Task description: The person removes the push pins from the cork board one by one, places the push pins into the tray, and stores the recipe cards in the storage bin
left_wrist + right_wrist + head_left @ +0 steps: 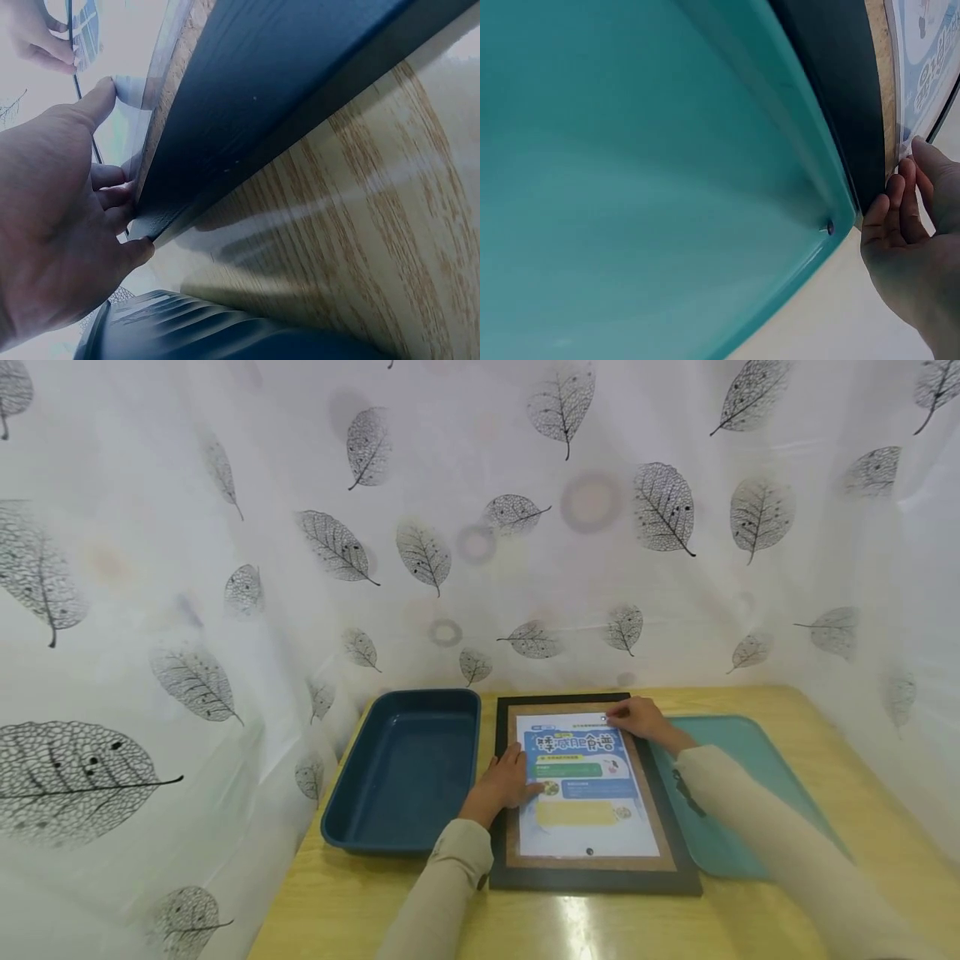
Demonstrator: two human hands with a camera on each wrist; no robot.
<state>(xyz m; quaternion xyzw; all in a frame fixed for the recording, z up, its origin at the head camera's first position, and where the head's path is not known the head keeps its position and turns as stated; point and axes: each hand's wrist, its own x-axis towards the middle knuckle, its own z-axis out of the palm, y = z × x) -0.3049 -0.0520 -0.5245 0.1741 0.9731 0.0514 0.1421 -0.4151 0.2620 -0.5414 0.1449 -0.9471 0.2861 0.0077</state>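
A printed poster sheet (585, 827) with a clear plastic edge lies on a cork board (540, 862) in a black frame (600, 881). My left hand (506, 779) rests over the board's left side, thumb on the sheet; in the left wrist view, the left hand (67, 202) has fingers at the frame's edge. At the sheet's upper right corner my right hand (637, 718) pinches a small tack (604, 718), mostly hidden by fingertips. The right wrist view shows the right hand (915, 210) with thumb and forefinger together there. A dark tack (589, 852) sits at the sheet's bottom edge.
Left of the board stands a deep dark blue tray (401, 843). A teal tray (738, 793) lies to the right, partly under my right forearm, with a small dark tack (829, 226) in its corner. A leaf-print curtain (480, 568) hangs round the wooden table (360, 902).
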